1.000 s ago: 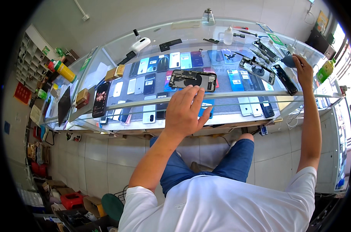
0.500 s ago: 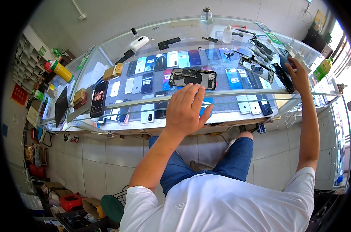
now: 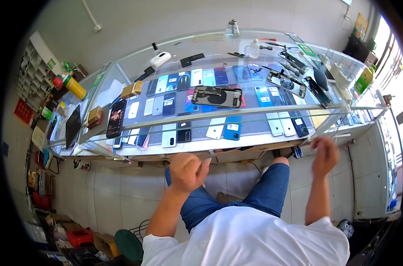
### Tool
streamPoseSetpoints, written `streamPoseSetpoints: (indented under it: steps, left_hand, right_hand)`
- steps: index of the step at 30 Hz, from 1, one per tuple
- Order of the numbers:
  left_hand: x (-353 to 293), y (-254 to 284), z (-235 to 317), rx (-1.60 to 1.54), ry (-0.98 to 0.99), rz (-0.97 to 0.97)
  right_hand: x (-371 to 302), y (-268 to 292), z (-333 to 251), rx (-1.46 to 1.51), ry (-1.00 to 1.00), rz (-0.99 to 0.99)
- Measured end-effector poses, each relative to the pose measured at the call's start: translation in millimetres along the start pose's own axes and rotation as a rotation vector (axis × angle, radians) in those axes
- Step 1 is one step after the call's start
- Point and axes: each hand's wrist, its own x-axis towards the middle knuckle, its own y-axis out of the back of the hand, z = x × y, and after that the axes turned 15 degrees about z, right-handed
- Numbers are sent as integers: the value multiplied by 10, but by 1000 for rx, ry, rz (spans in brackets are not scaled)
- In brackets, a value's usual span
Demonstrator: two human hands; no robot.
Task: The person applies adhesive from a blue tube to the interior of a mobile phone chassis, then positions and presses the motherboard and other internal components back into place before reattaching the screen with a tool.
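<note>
Far edge of bench (image 3: 201, 46): I note a clear glass jar (image 3: 232, 30), with a white squeeze bottle (image 3: 254, 49) nearer and to its right. Left end: yellow can (image 3: 75, 88). Right end: green bottle (image 3: 365, 80). Far left, I log a pigeonhole shelf (image 3: 36, 63); lower left, a cardboard box (image 3: 102, 244) just beside a round green seat (image 3: 128, 245).

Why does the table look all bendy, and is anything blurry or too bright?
Head view: the glass counter bows because the fisheye lens curves straight edges, and the picture's corners go black; head view: the right hand is smeared, while the left hand looks sharper; head view: the window at the right is glaring white between its slats.
</note>
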Motion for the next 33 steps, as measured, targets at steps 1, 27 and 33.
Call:
streamPoseSetpoints:
  steps: [1, 27, 33]
  left_hand:
    - [-295, -32, -69, 28, 114, -137]
    - [-4126, -1908, -177, -268, 549, -1716]
    - [-3547, -1851, -600, -330, 647, -1646]
  right_hand:
    - [-444, -58, -26, 64, -159, -75]
    - [-4779, -605, 1189, -92, -530, -2405]
    - [-4400, -1059, 1219, -154, -705, -2225]
